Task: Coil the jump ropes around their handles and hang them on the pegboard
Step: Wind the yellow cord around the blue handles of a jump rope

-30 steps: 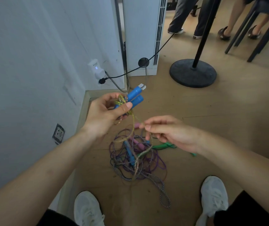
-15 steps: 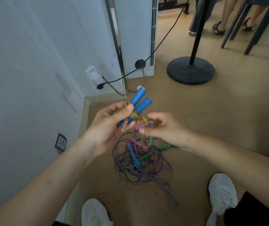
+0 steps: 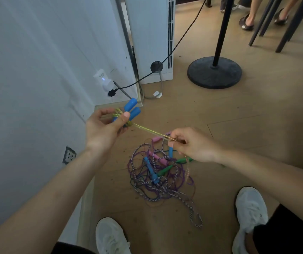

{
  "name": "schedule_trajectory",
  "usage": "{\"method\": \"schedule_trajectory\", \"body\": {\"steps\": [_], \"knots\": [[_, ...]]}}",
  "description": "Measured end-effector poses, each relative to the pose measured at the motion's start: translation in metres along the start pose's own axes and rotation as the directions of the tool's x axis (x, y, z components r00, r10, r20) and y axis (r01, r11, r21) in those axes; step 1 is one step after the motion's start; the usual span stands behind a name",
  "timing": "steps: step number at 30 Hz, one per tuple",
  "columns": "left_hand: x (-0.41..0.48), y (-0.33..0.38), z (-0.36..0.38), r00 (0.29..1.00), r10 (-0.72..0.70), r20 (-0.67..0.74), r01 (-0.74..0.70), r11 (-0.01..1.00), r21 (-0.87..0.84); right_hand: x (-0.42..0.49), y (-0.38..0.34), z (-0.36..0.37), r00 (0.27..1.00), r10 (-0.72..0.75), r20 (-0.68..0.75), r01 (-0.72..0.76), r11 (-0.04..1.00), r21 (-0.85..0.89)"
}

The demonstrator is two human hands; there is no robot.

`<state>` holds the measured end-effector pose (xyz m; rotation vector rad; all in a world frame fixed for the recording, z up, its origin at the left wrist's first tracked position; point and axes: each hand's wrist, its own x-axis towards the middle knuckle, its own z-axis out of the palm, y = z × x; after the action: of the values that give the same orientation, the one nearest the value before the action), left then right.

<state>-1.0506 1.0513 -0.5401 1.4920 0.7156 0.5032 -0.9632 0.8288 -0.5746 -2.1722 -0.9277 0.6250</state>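
— Pulled taut now: the yellow rope (image 3: 150, 130) runs from the blue handles (image 3: 131, 110), gripped in the left hand (image 3: 103, 130), down to the right hand (image 3: 191, 145), which is pinching it.

— Slack off and those wraps could slip, or the tail snags the pile of ropes (image 3: 158, 173) on the floor.

Blue handles (image 3: 132, 109), yellow-green speckled rope (image 3: 150, 130). On tan wood floor (image 3: 238, 125): purple-and-white striped rope (image 3: 167, 191), pink handles (image 3: 156, 140), green handles (image 3: 164, 171), blue handle (image 3: 149, 166). White sneakers (image 3: 250, 208), black stand base (image 3: 214, 72).
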Motion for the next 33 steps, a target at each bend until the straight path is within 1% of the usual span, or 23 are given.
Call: {"method": "schedule_trajectory", "body": {"steps": [2, 3, 5, 6, 9, 11, 13, 15, 17, 19, 20, 24, 28, 30, 33], "knots": [[0.006, -0.011, -0.004, 0.996, 0.086, 0.003, -0.085, 0.98, 0.178, -0.001, -0.002, -0.002, 0.998, -0.045, 0.046, 0.045, 0.999, -0.006], [0.009, -0.018, -0.007, 0.99, 0.138, 0.039, -0.143, 0.942, 0.304, -0.001, -0.003, -0.003, 0.996, -0.064, 0.061, 0.064, 0.998, -0.002], [0.01, -0.027, -0.01, 0.957, 0.219, 0.188, -0.287, 0.798, 0.53, -0.003, -0.005, -0.007, 0.994, -0.095, 0.058, 0.095, 0.995, 0.0], [0.009, -0.029, -0.01, 0.933, 0.237, 0.269, -0.354, 0.727, 0.588, -0.003, -0.006, -0.011, 0.993, -0.112, 0.039, 0.112, 0.994, -0.007], [0.003, -0.032, -0.008, 0.848, 0.231, 0.478, -0.514, 0.581, 0.632, -0.004, -0.011, -0.024, 0.986, -0.163, -0.017, 0.163, 0.987, -0.001], [0.0, -0.035, -0.005, 0.761, 0.2, 0.618, -0.621, 0.501, 0.603, -0.004, -0.013, -0.032, 0.983, -0.18, -0.022, 0.18, 0.984, 0.014], [-0.005, -0.037, -0.002, 0.676, 0.156, 0.72, -0.69, 0.477, 0.544, -0.004, -0.013, -0.036, 0.981, -0.194, -0.019, 0.194, 0.981, 0.023], [-0.011, -0.037, 0.002, 0.611, 0.095, 0.786, -0.711, 0.502, 0.492, -0.002, -0.01, -0.038, 0.981, -0.191, -0.03, 0.192, 0.981, 0.024], [-0.016, -0.035, 0.005, 0.581, 0.034, 0.813, -0.677, 0.575, 0.459, 0.002, -0.005, -0.039, 0.982, -0.181, -0.059, 0.182, 0.983, 0.013], [-0.022, -0.031, 0.005, 0.582, -0.025, 0.813, -0.579, 0.689, 0.436, 0.004, 0.001, -0.041, 0.982, -0.174, -0.077, 0.174, 0.985, -0.002], [-0.025, -0.028, 0.006, 0.582, -0.047, 0.812, -0.535, 0.729, 0.426, 0.006, 0.004, -0.042, 0.982, -0.17, -0.078, 0.17, 0.985, -0.006], [-0.034, -0.019, 0.006, 0.565, -0.076, 0.822, -0.423, 0.829, 0.367, 0.008, 0.014, -0.041, 0.986, -0.163, -0.047, 0.162, 0.987, -0.015], [-0.037, -0.014, 0.004, 0.592, -0.039, 0.805, -0.269, 0.932, 0.243, 0.01, 0.022, -0.032, 0.99, -0.14, -0.021, 0.14, 0.989, 0.035], [-0.036, -0.013, 0.003, 0.59, -0.041, 0.806, -0.196, 0.961, 0.193, 0.01, 0.024, -0.027, 0.994, -0.113, 0.014, 0.111, 0.99, 0.091], [-0.035, -0.012, 0.0, 0.581, -0.022, 0.813, -0.208, 0.962, 0.175, 0.009, 0.024, -0.024, 0.994, -0.103, 0.039, 0.096, 0.983, 0.154]]}}
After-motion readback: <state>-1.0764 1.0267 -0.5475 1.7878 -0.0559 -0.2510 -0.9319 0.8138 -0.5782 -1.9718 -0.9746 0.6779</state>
